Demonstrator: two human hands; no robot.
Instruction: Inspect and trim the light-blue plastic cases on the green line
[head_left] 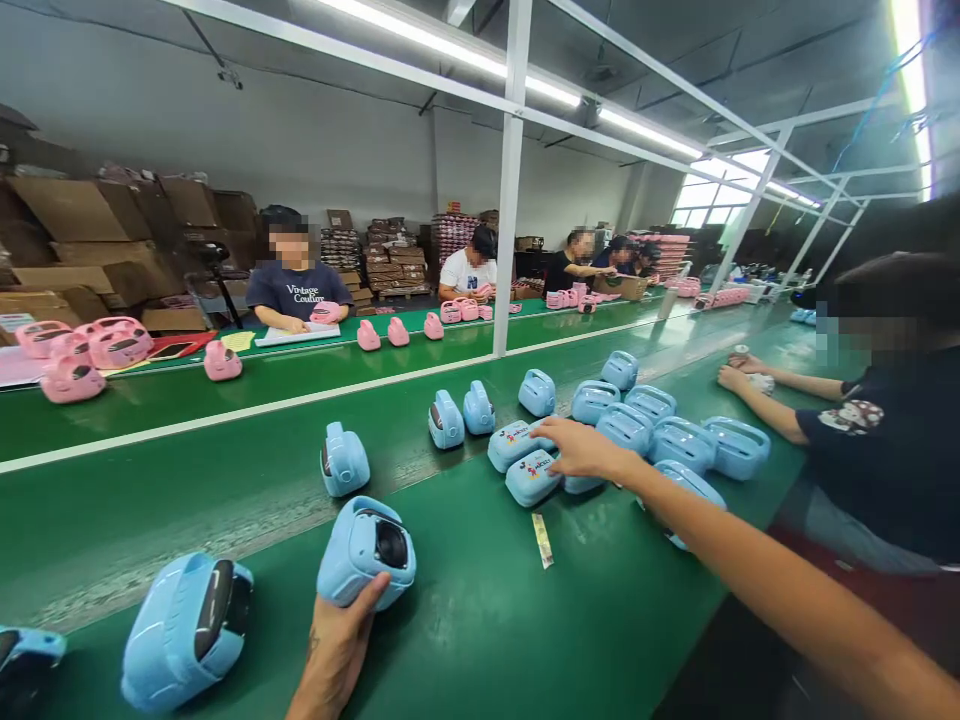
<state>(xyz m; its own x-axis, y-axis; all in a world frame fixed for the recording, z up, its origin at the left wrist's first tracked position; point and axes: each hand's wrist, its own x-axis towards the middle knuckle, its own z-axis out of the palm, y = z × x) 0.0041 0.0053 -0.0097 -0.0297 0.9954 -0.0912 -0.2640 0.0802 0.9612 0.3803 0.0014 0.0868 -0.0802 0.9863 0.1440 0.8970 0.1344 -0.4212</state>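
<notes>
My left hand (343, 635) is closed around a light blue portable speaker (352, 560), lifted above the green table with its round black speaker cone showing. My right arm stretches across to a group of blue speakers; my right hand (589, 450) is over it, fingers apart. Beneath and beside those fingertips lie two pieces with a Mickey print, a front printed speaker (531, 480) and a rear printed speaker (511, 445). Whether the fingertips touch them I cannot tell. More speakers with handles (682, 445) stand just beyond my right wrist.
A large blue speaker (187, 630) stands at the near left. Several others line the conveyor belt (262, 480). A yellowish strip (542, 540) lies on the table. A co-worker (885, 420) sits at right; others sit across, by pink speakers (120, 342). A white post (513, 200) rises mid-view.
</notes>
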